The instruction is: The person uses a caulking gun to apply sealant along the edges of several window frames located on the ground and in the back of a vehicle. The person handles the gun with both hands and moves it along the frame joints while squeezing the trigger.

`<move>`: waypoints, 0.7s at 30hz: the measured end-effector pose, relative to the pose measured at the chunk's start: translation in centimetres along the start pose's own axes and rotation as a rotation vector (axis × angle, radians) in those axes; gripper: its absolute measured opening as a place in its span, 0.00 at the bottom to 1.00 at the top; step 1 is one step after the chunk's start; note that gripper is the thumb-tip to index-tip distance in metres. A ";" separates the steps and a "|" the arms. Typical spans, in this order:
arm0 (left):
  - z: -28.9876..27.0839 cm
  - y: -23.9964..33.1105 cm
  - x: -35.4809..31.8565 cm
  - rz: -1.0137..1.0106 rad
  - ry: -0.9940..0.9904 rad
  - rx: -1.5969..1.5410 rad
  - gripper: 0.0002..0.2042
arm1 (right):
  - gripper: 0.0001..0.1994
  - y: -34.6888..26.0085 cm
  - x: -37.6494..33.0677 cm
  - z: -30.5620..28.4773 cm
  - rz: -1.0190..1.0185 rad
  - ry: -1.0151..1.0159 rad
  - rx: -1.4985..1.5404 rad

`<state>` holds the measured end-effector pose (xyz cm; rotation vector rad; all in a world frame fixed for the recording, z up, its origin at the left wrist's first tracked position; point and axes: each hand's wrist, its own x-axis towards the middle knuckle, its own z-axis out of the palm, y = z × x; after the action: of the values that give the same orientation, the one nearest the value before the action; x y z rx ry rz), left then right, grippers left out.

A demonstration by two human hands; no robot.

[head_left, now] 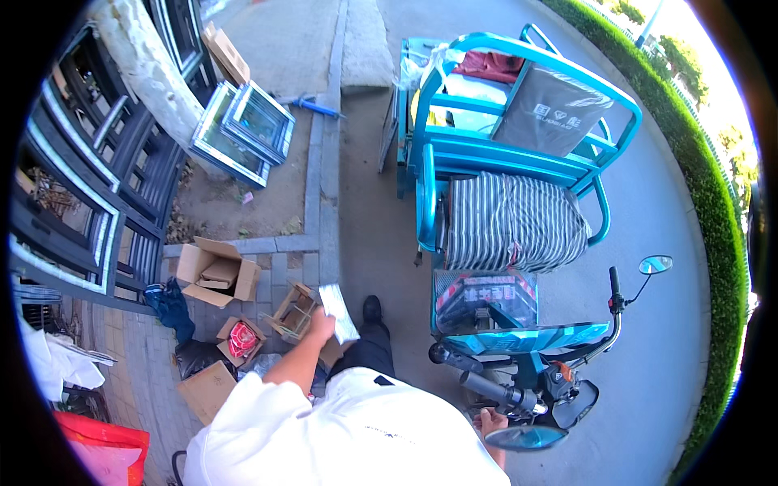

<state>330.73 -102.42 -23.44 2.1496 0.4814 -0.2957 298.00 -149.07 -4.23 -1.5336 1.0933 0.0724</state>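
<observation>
My left hand (322, 325) is closed on a flat, white-silver packet (339, 313), held out above the paving. Just below it stands an open cardboard box (290, 311) with thin dividers or strips inside. At the lower right, my right hand (491, 421) shows with its fingers curled, partly covered by the near round mirror (527, 438) of a blue cargo tricycle (519, 338). What it holds, if anything, is hidden. The tricycle's dark handlebar parts (502, 392) are close beside this hand.
Another open carton (217, 271) and a small box with a red-and-white roll (241, 338) stand to the left. Framed glass panes (243, 134) lean by a tree trunk (150, 73). A striped cover (519, 220) lies over the tricycle seat. A hedge (701, 186) borders the road.
</observation>
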 end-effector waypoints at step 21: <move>-5.4 2.8 10.8 -0.210 0.072 -0.035 0.13 | 0.14 -1.6 2.1 7.4 0.239 -0.105 -0.197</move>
<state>341.78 -96.99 -22.36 2.0838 0.7502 -0.3249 304.00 -144.54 -6.52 -1.5461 1.2082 0.4313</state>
